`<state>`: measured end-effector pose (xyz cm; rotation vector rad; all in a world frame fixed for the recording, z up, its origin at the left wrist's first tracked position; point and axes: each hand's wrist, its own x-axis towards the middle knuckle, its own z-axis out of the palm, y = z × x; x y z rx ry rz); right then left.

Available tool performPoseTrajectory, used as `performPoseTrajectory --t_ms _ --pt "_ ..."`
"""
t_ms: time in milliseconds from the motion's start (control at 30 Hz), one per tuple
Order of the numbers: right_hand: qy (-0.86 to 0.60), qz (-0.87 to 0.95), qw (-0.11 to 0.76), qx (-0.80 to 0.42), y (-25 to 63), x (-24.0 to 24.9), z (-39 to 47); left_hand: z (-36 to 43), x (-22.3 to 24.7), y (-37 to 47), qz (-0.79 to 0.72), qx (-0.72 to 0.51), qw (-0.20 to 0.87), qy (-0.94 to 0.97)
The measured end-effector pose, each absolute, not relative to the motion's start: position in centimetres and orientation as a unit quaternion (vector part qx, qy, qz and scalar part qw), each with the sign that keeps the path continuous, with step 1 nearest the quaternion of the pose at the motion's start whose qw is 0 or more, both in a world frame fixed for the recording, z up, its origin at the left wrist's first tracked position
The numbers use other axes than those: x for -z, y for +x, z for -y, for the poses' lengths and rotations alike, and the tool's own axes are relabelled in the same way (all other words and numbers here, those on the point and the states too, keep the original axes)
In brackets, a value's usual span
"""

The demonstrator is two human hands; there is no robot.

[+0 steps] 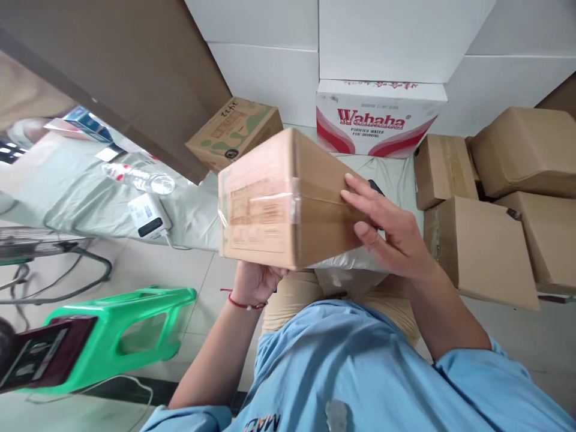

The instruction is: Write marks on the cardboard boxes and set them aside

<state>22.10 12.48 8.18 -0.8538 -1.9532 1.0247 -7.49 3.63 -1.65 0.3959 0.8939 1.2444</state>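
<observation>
A cardboard box (pixel 328 204) with printing on its left face and clear tape along its near edge is raised in front of my body, turned at an angle. My left hand (pixel 256 282) bears it from below; most of its fingers are hidden beneath the bottom. On the box's right face rest the fingertips of my right hand (pixel 389 231), its fingers stretched out and apart. Behind the raised box, a similar printed carton (pixel 238 129) stands on the covered table (pixel 198 210). A small dark object (pixel 375 187) lies partly hidden beyond my right hand.
Several brown boxes (pixel 490 240) are stacked on the right. A white and red Wahaha carton (pixel 380 120) stands at the back. Left on the table are a plastic bottle (pixel 141 178) and a white device (pixel 148 216) with a cable. A green stool (pixel 112 336) is at lower left.
</observation>
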Motion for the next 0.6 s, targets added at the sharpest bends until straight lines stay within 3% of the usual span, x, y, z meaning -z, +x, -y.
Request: performPoseTrajectory --t_ms 200,367,600 --pt "-0.302 0.818 0.329 -0.362 21.6 -10.1 -12.5 -3.4 0.5 -7.9 -0.387 -0.473 0.768 0.192" --pt "-0.307 0.784 0.356 -0.406 22.2 -10.9 -14.2 -1.8 -2.7 -9.3 -0.385 -0.439 0.774 0.243" --pt "-0.400 0.647 0.302 -0.575 20.9 -5.7 -16.0 -1.5 -4.9 -9.6 -0.433 -0.481 0.701 0.300"
